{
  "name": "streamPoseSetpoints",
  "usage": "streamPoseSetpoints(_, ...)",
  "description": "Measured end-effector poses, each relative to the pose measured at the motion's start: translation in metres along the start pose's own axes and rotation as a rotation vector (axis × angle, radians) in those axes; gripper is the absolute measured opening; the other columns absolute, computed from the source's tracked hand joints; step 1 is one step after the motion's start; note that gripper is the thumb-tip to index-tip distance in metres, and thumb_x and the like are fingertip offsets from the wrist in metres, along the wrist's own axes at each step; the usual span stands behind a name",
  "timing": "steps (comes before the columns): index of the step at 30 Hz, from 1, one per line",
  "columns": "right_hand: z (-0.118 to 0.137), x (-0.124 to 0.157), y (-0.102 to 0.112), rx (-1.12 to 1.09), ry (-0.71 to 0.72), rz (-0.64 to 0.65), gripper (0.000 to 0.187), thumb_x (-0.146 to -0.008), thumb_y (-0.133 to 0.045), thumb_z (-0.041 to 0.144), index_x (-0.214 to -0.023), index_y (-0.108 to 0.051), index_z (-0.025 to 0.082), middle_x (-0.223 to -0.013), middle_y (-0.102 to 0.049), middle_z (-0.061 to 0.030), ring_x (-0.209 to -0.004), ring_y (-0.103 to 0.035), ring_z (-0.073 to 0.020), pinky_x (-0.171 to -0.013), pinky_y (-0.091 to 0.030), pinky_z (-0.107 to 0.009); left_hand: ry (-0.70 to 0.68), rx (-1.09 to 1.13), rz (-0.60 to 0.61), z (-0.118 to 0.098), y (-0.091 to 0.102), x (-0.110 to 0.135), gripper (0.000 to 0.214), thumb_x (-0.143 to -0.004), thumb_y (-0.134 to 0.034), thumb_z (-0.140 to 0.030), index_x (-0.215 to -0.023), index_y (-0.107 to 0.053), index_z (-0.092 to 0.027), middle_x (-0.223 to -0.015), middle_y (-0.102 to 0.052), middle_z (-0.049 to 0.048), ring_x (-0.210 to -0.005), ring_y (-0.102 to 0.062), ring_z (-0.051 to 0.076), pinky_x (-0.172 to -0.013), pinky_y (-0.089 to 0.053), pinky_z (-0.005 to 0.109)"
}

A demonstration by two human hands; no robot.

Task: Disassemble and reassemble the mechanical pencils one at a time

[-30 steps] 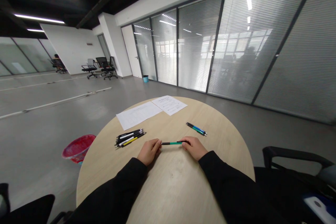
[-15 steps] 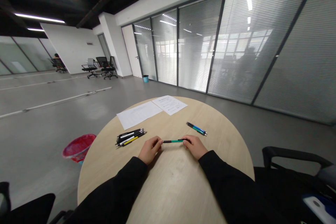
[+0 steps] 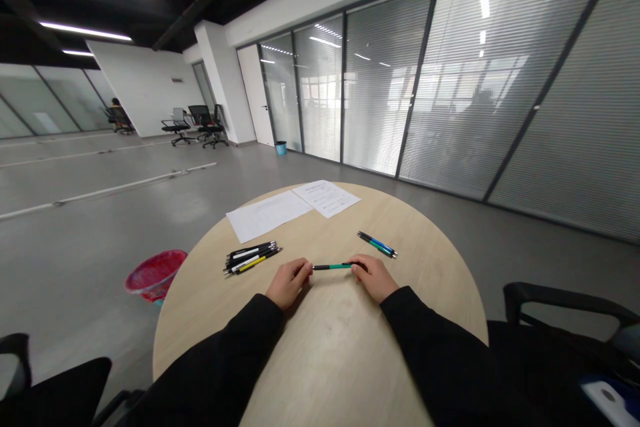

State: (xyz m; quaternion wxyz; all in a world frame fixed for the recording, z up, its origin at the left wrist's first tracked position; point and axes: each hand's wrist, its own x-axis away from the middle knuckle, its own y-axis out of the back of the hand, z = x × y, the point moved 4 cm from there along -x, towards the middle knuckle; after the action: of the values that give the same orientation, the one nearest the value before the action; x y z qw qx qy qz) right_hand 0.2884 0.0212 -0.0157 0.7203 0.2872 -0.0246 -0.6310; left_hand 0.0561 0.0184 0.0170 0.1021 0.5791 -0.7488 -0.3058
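A green and black pen (image 3: 333, 267) lies level between my hands, just over the near middle of the round table (image 3: 330, 347). My left hand (image 3: 289, 283) pinches its left, black end between thumb and fingers. At the other end, my right hand (image 3: 375, 277) is closed on the clip side, and its fingers hide that tip. To the left sits a bunch of several black, white and yellow pens (image 3: 253, 257), lying side by side. A small group of blue and green pens (image 3: 378, 245) lies beyond my right hand.
Two printed white sheets (image 3: 270, 215) overlap at the table's far edge. A red-lined basket (image 3: 156, 275) stands on the floor at left. Black chairs (image 3: 565, 300) flank the table on both sides. Glass partitions with blinds (image 3: 450, 93) rise behind.
The whole view has shifted slightly as the head moved. Both hands keep the same hold on the green and black pen, and the other pens have not moved on the table.
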Motion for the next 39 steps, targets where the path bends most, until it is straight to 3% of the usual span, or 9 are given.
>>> streamPoseSetpoints(5,-0.0007,-0.0001,0.0006,0.011,-0.018,-0.005,0.021,-0.086,-0.051,0.026,-0.092,-0.070,0.018,-0.068,-0.062,-0.0008,-0.062,-0.057,-0.0162,-0.061,-0.042,-0.026,-0.026,0.097,-0.024,0.0020,-0.0025,0.0003,0.028,-0.084,-0.058,-0.045,-0.091,-0.059,-0.018,-0.066,-0.058,-0.0016,-0.056,-0.052,0.013,-0.056,-0.039,0.024)
streamPoseSetpoints(9,-0.0022,0.0000,0.0004,0.005,-0.028,0.001,0.022,-0.086,-0.051,0.026,-0.093,-0.070,0.018,-0.065,-0.061,-0.0001,-0.060,-0.057,-0.0161,-0.059,-0.042,-0.026,-0.051,0.012,-0.027,0.0024,-0.0010,-0.0006,0.023,-0.085,-0.056,-0.040,-0.084,-0.061,-0.018,-0.063,-0.057,-0.0020,-0.056,-0.048,0.013,-0.055,-0.036,0.024)
streamPoseSetpoints(16,-0.0026,0.0003,-0.0003,-0.014,-0.023,0.004,0.022,-0.086,-0.051,0.026,-0.092,-0.070,0.018,-0.063,-0.060,0.0002,-0.059,-0.056,-0.0158,-0.058,-0.041,-0.026,-0.020,0.029,0.009,0.0028,-0.0009,-0.0009,0.036,-0.089,-0.051,-0.047,-0.071,-0.058,-0.017,-0.061,-0.057,-0.0008,-0.056,-0.049,0.013,-0.056,-0.037,0.024)
streamPoseSetpoints(22,-0.0039,0.0003,0.0002,0.007,-0.032,-0.010,0.021,-0.086,-0.051,0.026,-0.092,-0.070,0.019,-0.063,-0.060,0.0004,-0.059,-0.055,-0.0161,-0.058,-0.041,-0.026,-0.016,0.163,-0.034,0.0085,-0.0026,-0.0021,0.027,-0.082,-0.062,-0.041,-0.093,-0.057,-0.017,-0.068,-0.058,-0.0024,-0.056,-0.053,0.012,-0.055,-0.040,0.024)
streamPoseSetpoints(29,-0.0009,0.0010,0.0002,0.004,-0.023,-0.006,0.022,-0.087,-0.051,0.025,-0.094,-0.070,0.018,-0.069,-0.062,-0.0010,-0.061,-0.056,-0.0156,-0.060,-0.042,-0.026,-0.020,0.121,-0.024,0.0088,-0.0019,-0.0029,0.023,-0.084,-0.059,-0.039,-0.084,-0.058,-0.017,-0.063,-0.054,-0.0026,-0.056,-0.049,0.012,-0.055,-0.037,0.024)
streamPoseSetpoints(39,-0.0015,0.0004,-0.0003,0.021,0.007,-0.003,0.023,-0.087,-0.051,0.024,-0.096,-0.071,0.017,-0.073,-0.065,-0.0023,-0.066,-0.057,-0.0163,-0.064,-0.042,-0.026,0.011,0.053,-0.012,0.0068,-0.0007,-0.0016,0.036,-0.089,-0.050,-0.048,-0.071,-0.055,-0.017,-0.059,-0.055,-0.0020,-0.055,-0.046,0.012,-0.057,-0.035,0.025)
